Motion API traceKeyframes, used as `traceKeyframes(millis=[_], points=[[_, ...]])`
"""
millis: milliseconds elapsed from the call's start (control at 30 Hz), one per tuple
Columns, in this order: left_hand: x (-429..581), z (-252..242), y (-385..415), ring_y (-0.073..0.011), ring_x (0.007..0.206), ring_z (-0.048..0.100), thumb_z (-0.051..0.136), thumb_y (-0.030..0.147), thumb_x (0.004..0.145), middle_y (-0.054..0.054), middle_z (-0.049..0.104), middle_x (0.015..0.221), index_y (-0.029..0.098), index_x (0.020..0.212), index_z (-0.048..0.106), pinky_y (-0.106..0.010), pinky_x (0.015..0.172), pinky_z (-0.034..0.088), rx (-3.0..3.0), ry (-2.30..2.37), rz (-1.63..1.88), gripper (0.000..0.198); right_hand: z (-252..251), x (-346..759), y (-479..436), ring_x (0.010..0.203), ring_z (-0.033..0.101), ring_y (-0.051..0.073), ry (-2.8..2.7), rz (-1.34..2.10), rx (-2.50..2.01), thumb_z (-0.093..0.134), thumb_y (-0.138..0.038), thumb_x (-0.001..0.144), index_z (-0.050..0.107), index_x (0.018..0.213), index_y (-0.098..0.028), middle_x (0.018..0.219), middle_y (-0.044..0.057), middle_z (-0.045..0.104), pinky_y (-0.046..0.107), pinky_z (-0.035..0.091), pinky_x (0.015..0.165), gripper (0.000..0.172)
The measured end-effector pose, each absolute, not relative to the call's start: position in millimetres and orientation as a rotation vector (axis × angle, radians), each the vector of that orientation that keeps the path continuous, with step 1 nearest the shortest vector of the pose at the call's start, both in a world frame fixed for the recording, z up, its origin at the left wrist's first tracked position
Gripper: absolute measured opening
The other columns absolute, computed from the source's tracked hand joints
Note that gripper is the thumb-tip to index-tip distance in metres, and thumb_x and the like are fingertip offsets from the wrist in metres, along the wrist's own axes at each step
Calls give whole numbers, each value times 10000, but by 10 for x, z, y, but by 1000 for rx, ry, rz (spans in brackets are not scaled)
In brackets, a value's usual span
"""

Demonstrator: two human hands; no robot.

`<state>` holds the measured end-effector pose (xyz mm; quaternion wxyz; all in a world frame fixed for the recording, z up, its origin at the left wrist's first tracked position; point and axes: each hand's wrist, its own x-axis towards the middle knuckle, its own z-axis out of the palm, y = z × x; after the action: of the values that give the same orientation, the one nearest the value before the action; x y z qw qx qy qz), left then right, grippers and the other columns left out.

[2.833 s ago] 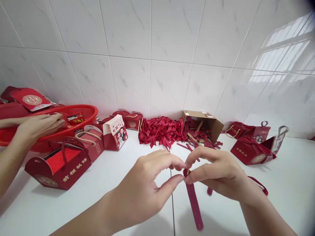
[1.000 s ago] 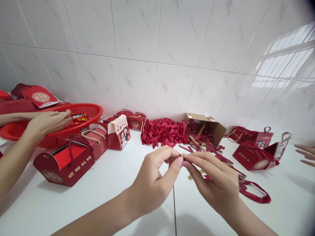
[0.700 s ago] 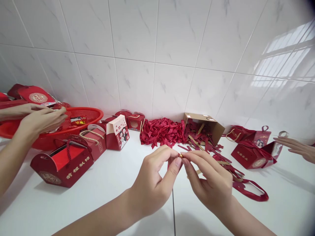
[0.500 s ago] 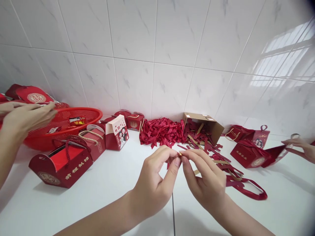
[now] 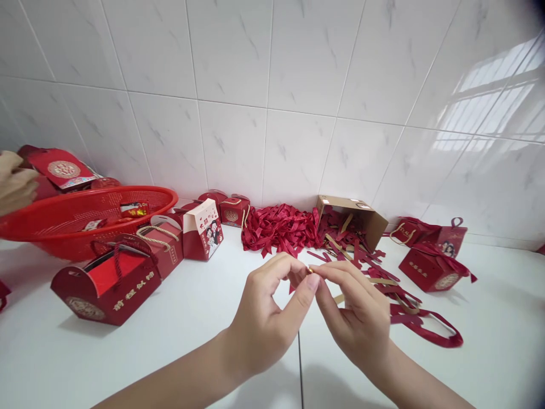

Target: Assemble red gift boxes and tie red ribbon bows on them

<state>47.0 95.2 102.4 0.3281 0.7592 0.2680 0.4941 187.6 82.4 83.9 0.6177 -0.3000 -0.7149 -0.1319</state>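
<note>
Near the middle of the head view, my left hand [image 5: 268, 318] and my right hand [image 5: 357, 315] meet at the fingertips above the white table. Both pinch a tiny gold item [image 5: 310, 270], mostly hidden by the fingers. Just beyond them lies a pile of dark red ribbons [image 5: 281, 227]. An open cardboard box [image 5: 374, 221] on its side spills red and tan strips [image 5: 370, 258] toward my right hand. A ribbon loop [image 5: 453, 338] lies to the right of that hand.
At left stand a red basket [image 5: 55, 227] with small packets, a red handled box [image 5: 131, 289] and a white-and-red box [image 5: 208, 230]. More red boxes [image 5: 428, 267] stand at right. Another person's hand [image 5: 15, 184] is at the far left. A tiled wall [image 5: 230, 142] rises behind.
The other person's hands at left have pulled back toward the edge. The hand at right has gone out of view with the box it held. My hands have barely moved.
</note>
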Motion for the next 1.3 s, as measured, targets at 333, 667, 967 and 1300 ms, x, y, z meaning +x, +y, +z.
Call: traceKeyframes(millis=[333, 667, 967, 1300], points=[[501, 1015, 954, -133, 679, 491, 445, 225, 886, -7, 519, 707, 170, 726, 511, -280, 660, 419, 1946, 735, 1295, 182, 779, 1843, 860, 731, 612, 143, -1638, -348, -716, 542, 4, 807, 602, 986, -149, 814, 71, 629, 252, 535, 620, 243], [531, 975, 978, -138, 721, 544, 447, 170, 874, -20, 566, 756, 177, 749, 530, -268, 676, 438, 2024, 747, 1371, 149, 834, 1814, 825, 664, 596, 127, -1587, -68, -858, 494, -63, 849, 628, 861, -159, 730, 37, 637, 238, 494, 594, 165], [436, 1049, 1037, -125, 650, 494, 459, 198, 858, 4, 532, 667, 179, 699, 533, -255, 638, 420, 1938, 717, 1242, 176, 850, 1911, 852, 707, 596, 146, -1660, 128, -802, 521, -113, 860, 633, 896, -175, 760, 41, 636, 271, 486, 615, 132], [270, 1233, 987, -125, 577, 422, 441, 217, 779, 9, 442, 582, 189, 626, 480, -248, 543, 399, 1884, 589, 870, 160, 999, 2155, 765, 863, 597, 152, -2068, 245, -554, 510, -66, 856, 547, 1231, -236, 975, 63, 592, 300, 529, 704, 413]])
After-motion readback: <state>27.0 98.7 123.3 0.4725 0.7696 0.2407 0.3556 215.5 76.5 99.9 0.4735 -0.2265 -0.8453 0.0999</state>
